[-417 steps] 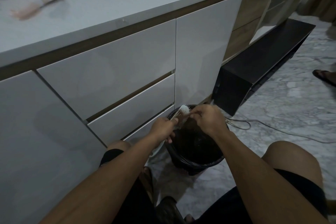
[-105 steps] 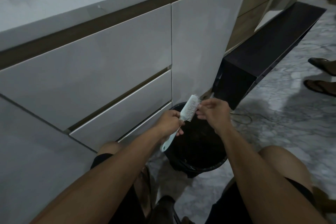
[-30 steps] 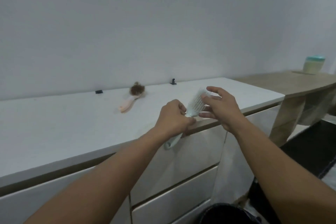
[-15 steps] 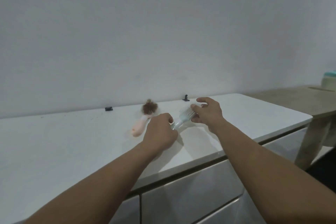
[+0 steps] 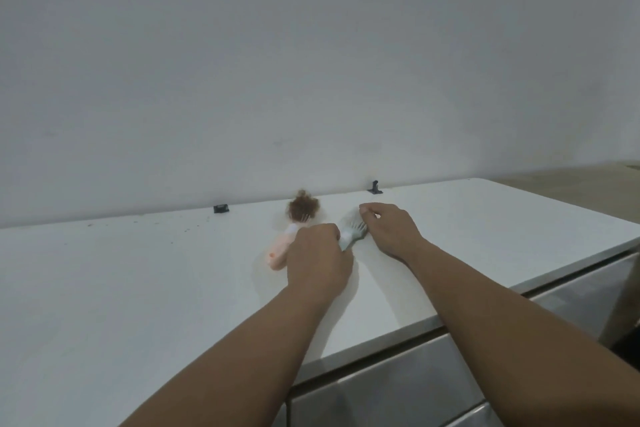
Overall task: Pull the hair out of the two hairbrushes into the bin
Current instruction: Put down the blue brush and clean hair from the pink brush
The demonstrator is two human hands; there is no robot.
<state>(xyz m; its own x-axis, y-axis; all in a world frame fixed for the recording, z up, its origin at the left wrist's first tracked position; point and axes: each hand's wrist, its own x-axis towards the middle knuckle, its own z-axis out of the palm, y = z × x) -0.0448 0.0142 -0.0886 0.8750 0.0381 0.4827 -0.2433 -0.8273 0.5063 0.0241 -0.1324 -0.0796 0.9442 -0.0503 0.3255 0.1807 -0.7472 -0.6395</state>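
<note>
Both hands have lowered the pale blue plastic hairbrush (image 5: 350, 236) onto the white countertop (image 5: 138, 288) — left hand (image 5: 317, 262) gripping its handle, right hand (image 5: 389, 230) pinching its partly hidden head.

— What did you wear on your arms?
— Nothing you could see: both forearms were bare to the frame's edge, left hand (image 5: 317, 265) and right hand (image 5: 389, 230) without rings or watch.

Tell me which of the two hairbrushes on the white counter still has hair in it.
The pink hairbrush, left of the left hand: a brown clump of hair covers its head. The pale blue hairbrush held by both hands shows bare bristles.
</note>
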